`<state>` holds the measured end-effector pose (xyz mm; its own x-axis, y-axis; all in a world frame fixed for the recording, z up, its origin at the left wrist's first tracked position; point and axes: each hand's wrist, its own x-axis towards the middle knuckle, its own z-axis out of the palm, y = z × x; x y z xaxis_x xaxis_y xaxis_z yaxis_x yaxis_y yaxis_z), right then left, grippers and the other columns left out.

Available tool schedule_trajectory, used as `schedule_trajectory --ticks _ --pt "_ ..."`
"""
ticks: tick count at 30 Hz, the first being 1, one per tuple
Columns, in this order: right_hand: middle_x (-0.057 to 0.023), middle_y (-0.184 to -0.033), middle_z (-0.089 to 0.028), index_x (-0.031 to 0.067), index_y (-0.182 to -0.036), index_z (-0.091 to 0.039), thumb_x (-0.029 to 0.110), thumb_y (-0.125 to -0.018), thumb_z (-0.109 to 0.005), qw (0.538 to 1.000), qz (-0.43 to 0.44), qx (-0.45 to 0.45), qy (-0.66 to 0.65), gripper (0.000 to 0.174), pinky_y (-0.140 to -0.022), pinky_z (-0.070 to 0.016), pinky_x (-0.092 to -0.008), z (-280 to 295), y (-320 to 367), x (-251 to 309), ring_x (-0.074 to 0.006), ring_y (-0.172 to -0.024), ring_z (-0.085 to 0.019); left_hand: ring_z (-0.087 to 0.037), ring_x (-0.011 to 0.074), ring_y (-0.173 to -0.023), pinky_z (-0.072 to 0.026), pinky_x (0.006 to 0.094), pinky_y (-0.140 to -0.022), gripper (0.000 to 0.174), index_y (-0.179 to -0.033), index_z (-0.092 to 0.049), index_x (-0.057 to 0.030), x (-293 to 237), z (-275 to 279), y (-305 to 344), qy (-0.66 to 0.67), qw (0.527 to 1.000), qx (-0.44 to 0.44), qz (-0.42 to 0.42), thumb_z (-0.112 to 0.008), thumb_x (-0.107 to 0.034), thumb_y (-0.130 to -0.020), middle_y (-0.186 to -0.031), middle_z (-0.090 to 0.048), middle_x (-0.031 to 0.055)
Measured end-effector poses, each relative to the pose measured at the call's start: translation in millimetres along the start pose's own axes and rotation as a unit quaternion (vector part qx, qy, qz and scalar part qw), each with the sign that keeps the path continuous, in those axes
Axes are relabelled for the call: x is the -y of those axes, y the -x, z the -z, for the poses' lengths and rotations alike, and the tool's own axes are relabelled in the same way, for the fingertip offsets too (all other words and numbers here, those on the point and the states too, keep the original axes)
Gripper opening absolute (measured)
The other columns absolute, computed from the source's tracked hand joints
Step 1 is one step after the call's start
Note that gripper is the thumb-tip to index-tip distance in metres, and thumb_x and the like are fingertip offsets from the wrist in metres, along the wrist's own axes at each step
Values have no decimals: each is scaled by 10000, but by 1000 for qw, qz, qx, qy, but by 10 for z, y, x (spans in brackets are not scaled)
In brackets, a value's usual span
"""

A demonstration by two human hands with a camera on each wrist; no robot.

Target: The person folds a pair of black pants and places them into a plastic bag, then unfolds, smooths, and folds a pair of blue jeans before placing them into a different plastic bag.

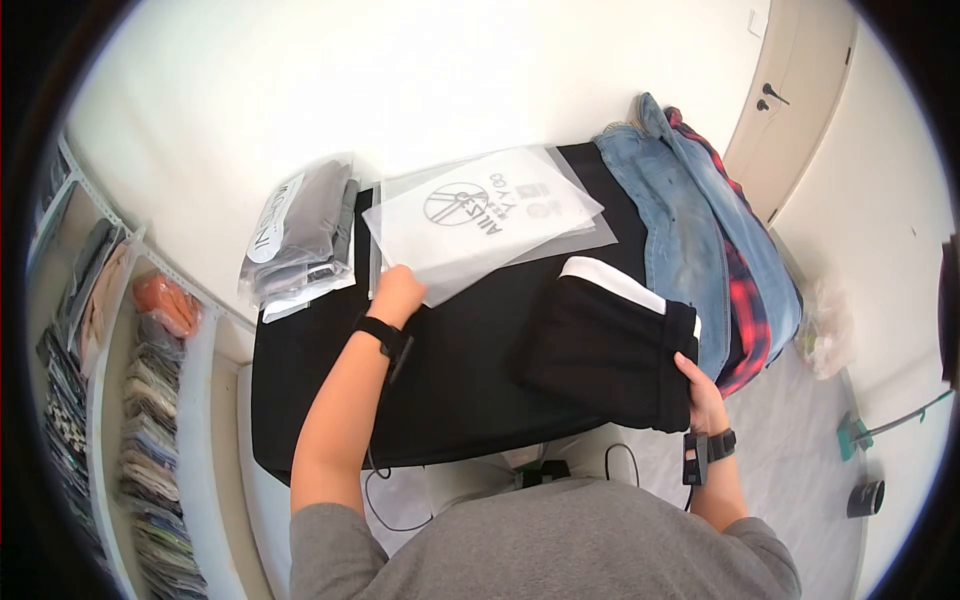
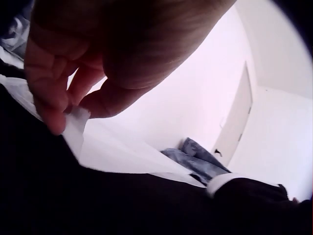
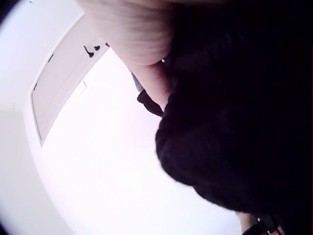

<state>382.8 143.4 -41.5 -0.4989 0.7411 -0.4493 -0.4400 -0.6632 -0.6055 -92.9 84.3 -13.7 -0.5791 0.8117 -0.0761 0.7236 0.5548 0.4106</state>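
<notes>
At right hand [image 1: 703, 395], folded black garment [image 1: 600, 350] gripped — left hand [image 1: 397, 295] pinching bag [image 1: 480, 215]

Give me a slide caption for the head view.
Left hand pinches a clear bag; right hand holds folded black garment.

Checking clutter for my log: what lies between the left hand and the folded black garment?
Only bare black tabletop separates the left hand, pinching the printed plastic bag, from the folded black garment; the head view shows it.

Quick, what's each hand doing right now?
Left hand: pinching the plastic bag by its corner.
Right hand: gripping the black garment.
</notes>
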Motion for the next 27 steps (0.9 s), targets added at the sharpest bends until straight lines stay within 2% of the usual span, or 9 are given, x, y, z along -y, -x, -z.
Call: schedule_trajectory --ticks 4,6,9,11,12,17,19,21,27 --pt "-170 -1045 -650 -48 -1131 -565 135 -829 -635 999 -25 3 35 360 -825 -546 -413 -27 -22 66 -287 -897 -659 -670 240 -608 -543 324 -612 261 -896 -641 75 -540 -30 516 156 966 202 -32 -564 -163 -820 -739 -656 175" --pt "-168 -1044 -651 -50 -1127 -567 126 -821 -634 1000 -11 -7 20 360 -825 -546 -414 -59 129 170 -289 -895 -659 -607 151 -525 -491 241 -526 273 -1032 -624 30 -738 170 757 337 887 305 -79 -550 -184 -880 -662 -601 43" --pt "-179 -1086 -644 -44 -1169 -549 153 -850 -572 998 62 -6 1 376 -864 -529 -419 -231 538 395 -308 -925 -654 -628 198 -626 -514 302 -592 293 -1127 -583 -3 -486 191 534 269 939 157 -147 -552 -85 -847 -716 -606 92" --pt "-200 -1106 -628 -49 -1187 -525 106 -825 -600 997 75 -3 -34 400 -859 -536 -451 -235 797 588 -331 -949 -645 -632 304 -825 -512 368 -742 350 -1137 -573 5 -93 107 326 -11 953 -47 -299 -529 -9 -789 -857 -639 152" --pt "-204 -1114 -625 -51 -1189 -524 111 -832 -597 994 101 -16 -32 399 -868 -530 -457 -208 892 651 -333 -959 -642 -580 379 -975 -469 417 -862 399 -1140 -569 11 9 117 351 -21 943 -71 -324 -503 32 -748 -1003 -628 191" --pt "-206 -1139 -616 -61 -1188 -528 130 -850 -590 981 187 -49 -28 393 -919 -499 -464 -168 1235 805 -336 -993 -629 -597 373 -976 -485 432 -837 264 -1016 -595 12 236 -199 266 -146 929 -49 -337 -465 13 -787 -1025 -625 202" --pt "-205 -1155 -610 -61 -1189 -529 134 -856 -584 979 196 -51 -27 390 -923 -495 -464 -198 1259 805 -339 -1003 -624 -629 359 -898 -512 438 -775 166 -907 -599 5 -80 -147 508 -247 922 15 -298 -480 -36 -798 -931 -644 210" --pt "-202 -1146 -616 -61 -1189 -534 130 -860 -572 983 182 -11 -35 382 -924 -497 -446 -394 1241 772 -332 -998 -628 -646 349 -756 -523 445 -672 114 -812 -600 -11 -264 -238 777 -248 907 -10 -339 -509 -78 -799 -746 -635 198" --pt "-199 -1077 -645 -68 -1149 -557 134 -859 -568 991 15 129 -43 353 -875 -525 -410 -1067 672 593 -314 -939 -653 -622 380 -802 -510 443 -730 190 -953 -606 -9 -655 -158 1411 -173 924 88 -330 -546 -120 -811 -824 -637 193"
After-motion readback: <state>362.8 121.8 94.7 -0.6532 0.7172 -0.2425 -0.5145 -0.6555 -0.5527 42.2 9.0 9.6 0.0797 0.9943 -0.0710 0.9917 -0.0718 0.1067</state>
